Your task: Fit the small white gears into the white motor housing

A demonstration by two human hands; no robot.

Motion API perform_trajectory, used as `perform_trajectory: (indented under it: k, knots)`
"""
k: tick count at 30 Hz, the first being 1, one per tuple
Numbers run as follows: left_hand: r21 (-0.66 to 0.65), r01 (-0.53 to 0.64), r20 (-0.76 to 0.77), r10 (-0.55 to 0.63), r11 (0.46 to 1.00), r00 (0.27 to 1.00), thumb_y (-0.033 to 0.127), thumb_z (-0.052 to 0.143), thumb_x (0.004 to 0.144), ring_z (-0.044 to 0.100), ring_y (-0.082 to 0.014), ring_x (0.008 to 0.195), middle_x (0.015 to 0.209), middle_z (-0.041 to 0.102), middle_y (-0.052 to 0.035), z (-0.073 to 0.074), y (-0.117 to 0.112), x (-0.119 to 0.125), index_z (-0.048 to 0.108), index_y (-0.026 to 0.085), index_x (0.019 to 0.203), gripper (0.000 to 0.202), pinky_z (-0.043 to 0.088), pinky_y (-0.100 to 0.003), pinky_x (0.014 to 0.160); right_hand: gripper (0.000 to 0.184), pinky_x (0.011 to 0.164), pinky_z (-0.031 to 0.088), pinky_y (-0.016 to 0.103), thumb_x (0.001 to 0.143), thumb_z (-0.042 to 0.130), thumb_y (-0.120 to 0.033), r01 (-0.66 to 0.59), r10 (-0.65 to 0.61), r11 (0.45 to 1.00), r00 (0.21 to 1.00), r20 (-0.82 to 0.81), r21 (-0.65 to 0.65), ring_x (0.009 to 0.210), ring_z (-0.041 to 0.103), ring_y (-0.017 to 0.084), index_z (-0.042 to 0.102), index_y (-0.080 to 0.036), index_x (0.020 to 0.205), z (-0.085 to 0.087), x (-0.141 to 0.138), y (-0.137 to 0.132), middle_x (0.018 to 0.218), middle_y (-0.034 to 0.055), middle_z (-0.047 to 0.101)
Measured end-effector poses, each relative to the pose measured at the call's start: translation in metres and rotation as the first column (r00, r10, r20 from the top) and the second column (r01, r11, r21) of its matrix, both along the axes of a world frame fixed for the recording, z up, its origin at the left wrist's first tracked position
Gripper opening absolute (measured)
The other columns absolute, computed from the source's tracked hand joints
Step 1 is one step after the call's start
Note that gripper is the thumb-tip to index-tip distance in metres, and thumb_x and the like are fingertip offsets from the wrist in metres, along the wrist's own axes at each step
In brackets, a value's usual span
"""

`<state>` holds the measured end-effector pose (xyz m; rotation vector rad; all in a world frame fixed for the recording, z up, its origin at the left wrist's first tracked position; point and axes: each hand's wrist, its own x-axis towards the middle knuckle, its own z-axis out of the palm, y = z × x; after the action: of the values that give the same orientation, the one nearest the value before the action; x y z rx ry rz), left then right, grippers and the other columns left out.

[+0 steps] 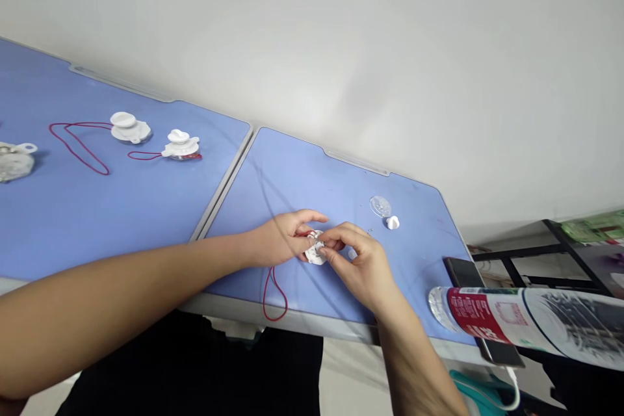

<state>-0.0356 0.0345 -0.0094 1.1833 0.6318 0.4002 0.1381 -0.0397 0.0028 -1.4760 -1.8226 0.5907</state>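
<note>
Near the front of the right-hand blue table, my left hand [283, 238] holds a small white plastic disc-shaped piece [316, 259] by its left side. A red cord loop [275, 299] hangs from beneath that hand toward the table's front edge. Thumb and forefinger of my right hand [359, 265] pinch together over the top of the white piece; what lies between those fingertips is too small to make out. Beyond my right hand, a clear plastic disc [380, 206] lies beside a white knob [392, 223]. A small pale part [352, 253] is partly hidden by my right hand.
Two white knobbed pieces with red cords [130, 128] [181, 145] lie on the left table [97, 221], and another clear-and-white piece [15, 162] is at the far left. A water bottle [517, 322] and a phone [465, 273] are at right. A wall [312, 45] stands behind.
</note>
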Motion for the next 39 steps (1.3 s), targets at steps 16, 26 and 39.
perform_trajectory:
  k: [16,26,39]
  knots:
    - [0.005,-0.006,-0.014,0.006,1.0,1.0,0.021,0.066,0.081,0.063,-0.0134,0.073,0.089,0.068,-0.0026,-0.0006,0.0007,0.0007,0.052,0.016,0.128,0.05,0.053,-0.029,0.071,0.012,0.068,0.045,0.028,0.08,0.058,-0.012,0.031,-0.036,0.998,0.994,0.106,0.048,0.074,0.053,0.015,0.052,-0.023,0.08,-0.0005,-0.0022,-0.0053,0.077,-0.0011,0.057]
    - [0.009,0.005,0.002,-0.005,1.0,1.0,0.024,0.068,0.081,0.063,-0.0139,0.073,0.087,0.068,-0.0023,-0.0021,0.0011,0.0006,0.052,0.017,0.127,0.049,0.052,-0.029,0.071,0.009,0.067,0.046,0.028,0.081,0.058,-0.015,0.029,-0.03,1.0,0.996,0.084,0.012,0.072,0.054,0.015,0.054,-0.023,0.08,-0.0002,-0.0018,-0.006,0.077,-0.0008,0.058]
    - [-0.005,-0.009,-0.038,0.009,1.0,0.999,0.02,0.066,0.081,0.064,-0.0148,0.075,0.092,0.069,-0.0047,0.0012,0.0016,0.0015,0.054,0.015,0.126,0.047,0.053,-0.03,0.072,0.011,0.066,0.046,0.028,0.078,0.06,-0.014,0.081,-0.08,0.997,0.995,0.053,-0.015,0.071,0.053,0.015,0.053,-0.022,0.077,-0.0012,-0.0023,-0.0056,0.076,-0.0012,0.058]
